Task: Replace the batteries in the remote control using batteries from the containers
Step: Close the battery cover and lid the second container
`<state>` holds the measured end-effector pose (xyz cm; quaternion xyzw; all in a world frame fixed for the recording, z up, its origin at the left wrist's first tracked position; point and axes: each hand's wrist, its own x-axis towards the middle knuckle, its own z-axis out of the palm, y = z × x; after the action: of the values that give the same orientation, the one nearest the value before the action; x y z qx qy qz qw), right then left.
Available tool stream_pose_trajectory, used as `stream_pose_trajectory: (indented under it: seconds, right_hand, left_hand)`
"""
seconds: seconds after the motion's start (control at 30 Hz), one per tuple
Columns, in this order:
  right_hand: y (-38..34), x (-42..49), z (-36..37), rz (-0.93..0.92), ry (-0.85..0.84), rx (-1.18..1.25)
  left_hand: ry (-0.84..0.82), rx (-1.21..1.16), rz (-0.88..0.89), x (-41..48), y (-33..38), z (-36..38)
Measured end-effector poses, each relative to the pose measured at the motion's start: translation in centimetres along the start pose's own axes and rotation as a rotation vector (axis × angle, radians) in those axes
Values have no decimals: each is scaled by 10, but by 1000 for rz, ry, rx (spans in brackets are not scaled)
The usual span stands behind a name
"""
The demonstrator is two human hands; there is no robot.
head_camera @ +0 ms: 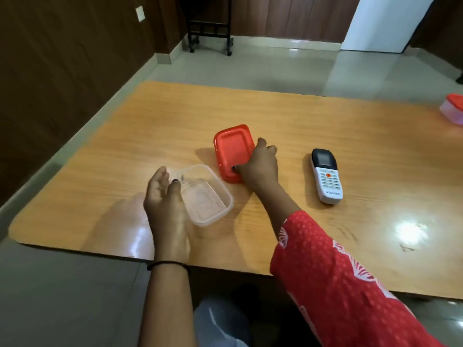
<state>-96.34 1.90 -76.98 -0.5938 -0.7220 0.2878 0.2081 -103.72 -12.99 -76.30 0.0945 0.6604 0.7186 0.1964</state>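
A clear plastic container [208, 196] stands uncovered on the wooden table [325, 126], and I cannot make out batteries inside it. My left hand [164, 196] rests at the container's left side with its fingers loosely curled, holding nothing. Just behind the container my right hand [260, 166] grips the right edge of its red lid [231, 149], which is tilted up on the table. The white remote control [327, 176] with a dark screen lies face up to the right of that hand, untouched.
A second clear container with a red lid [453, 108] sits at the table's far right edge. A black wheeled stand [209, 33] is on the floor beyond the table. The table's near edge runs just under my forearms.
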Motion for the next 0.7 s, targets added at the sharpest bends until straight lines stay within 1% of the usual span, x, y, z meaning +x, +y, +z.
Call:
stream_pose_trajectory:
  seconds: [0.03,0.1,0.17,0.23,0.33,0.4,0.53,0.63,0.7]
  right_hand:
    - [1,-2,-3,-23,20,107]
    - [-2,-16,-10,-117,131,276]
    - [-9,-39,-14,-273,246,332]
    - [-14,-68,-11,-425,299,256]
    - [-11,-103,3,-646,353,35]
    - [-6,-115,15,-742,329,-83]
    - [2,-131,31,-781,270,-260]
    - [7,-135,32,-762,230,-280]
    - [8,-136,32,-749,206,-278]
  left_hand:
    - [-13,-31,-36,0,-1,-1]
    - [-18,-103,-93,1,0,-3]
    - [-19,-160,-146,4,0,-4]
    - [-5,-223,-200,5,1,-4]
    - [-26,-325,-265,-1,6,-2]
    - [-53,-381,-298,-5,8,1]
    - [-51,-423,-345,-4,9,2]
    - [-70,-410,-372,-4,9,1]
    - [-71,-346,-353,-1,7,0]
